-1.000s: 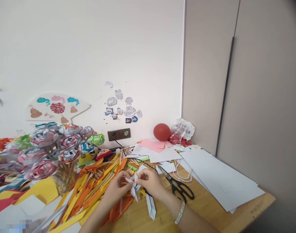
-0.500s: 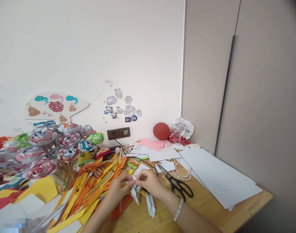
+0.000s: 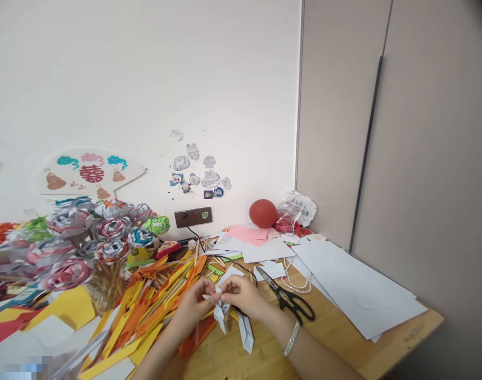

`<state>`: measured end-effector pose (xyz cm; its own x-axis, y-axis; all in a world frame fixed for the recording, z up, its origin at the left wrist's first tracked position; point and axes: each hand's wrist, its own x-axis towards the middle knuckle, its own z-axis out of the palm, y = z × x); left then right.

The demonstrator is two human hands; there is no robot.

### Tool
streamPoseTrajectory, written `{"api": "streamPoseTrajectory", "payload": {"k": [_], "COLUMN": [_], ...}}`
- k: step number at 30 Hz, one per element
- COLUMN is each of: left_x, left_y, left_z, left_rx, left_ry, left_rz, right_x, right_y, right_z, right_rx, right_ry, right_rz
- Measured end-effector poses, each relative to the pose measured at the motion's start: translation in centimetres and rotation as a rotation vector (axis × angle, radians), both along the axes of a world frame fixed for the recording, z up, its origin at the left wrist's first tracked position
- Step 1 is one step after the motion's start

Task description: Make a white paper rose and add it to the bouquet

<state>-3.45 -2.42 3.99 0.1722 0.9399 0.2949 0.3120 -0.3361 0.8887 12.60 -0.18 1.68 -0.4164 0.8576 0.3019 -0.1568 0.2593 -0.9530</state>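
From my end, left hand (image 3: pixel 195 303) and right hand (image 3: pixel 243 296) have drawn in closer, fingertips nearly meeting, both pinching the folded white paper (image 3: pixel 221 316) above the table (image 3: pixel 339 335), left of the scissors (image 3: pixel 282 296), so I'd judge shaping is at a finer, unfinished stage.

A narrow, silvery, glittering bracelet (image 3: pixel 291 339) is being worn like a band around the right forearm (image 3: pixel 316 352); the left forearm (image 3: pixel 161 345) is being shown bare.
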Motion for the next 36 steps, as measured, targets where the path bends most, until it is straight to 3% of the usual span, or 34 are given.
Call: {"api": "streamPoseTrajectory", "payload": {"k": [18,26,36], "left_x": [-0.1,-0.1,0.9], "left_y": [-0.6,-0.2,-1.4], "left_z": [0.5,-0.1,1.1], "left_rx": [-0.08,-0.021,0.093], "left_ry": [0.017,-0.016,0.265], "left_rz": [-0.063,-0.049,0.097], "right_x": [0.6,0.6,0.7], "right_y": [-0.3,0.3,0.4], "right_z": [0.8,0.2,-0.1], "right_rx": [0.072,0.088,0.097], "right_ry": [-0.049,-0.06,-0.174], "right_rz": [-0.003,0.011,-0.104]}}
